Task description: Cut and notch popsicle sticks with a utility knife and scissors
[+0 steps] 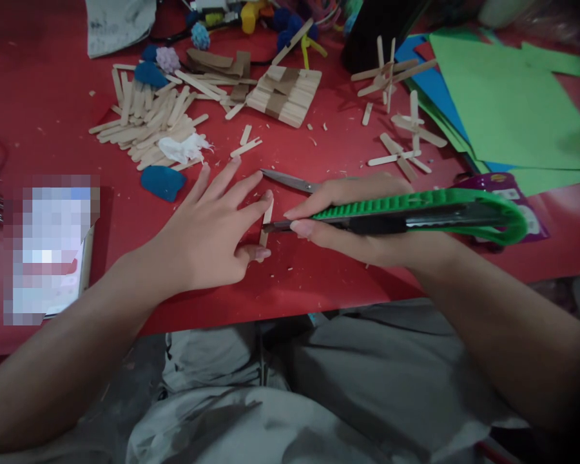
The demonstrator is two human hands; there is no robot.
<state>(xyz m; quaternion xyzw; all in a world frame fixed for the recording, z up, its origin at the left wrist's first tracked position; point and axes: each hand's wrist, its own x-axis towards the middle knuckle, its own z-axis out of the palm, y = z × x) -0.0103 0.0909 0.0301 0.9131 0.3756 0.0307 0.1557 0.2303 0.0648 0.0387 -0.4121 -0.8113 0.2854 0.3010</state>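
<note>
A short wooden craft stick (265, 231) lies on the red tabletop. My left hand (210, 229) steadies it, with the index fingertip at its far end and the thumb at its near end; the other fingers are spread on the table. Closed around a green utility knife (444, 209), my right hand (362, 222) points the blade left. The blade tip touches or sits just over the middle of the stick; I cannot tell how deep it is. Scissors (290, 182) lie beyond, their handles hidden behind my right hand.
Loose craft sticks (145, 119) are piled at the back left, near a banded stick bundle (287, 93). Crossed stick pieces (399, 154) lie right, by green paper sheets (507, 103). A phone (53, 258) is at left. The table's front edge (270, 319) borders my lap.
</note>
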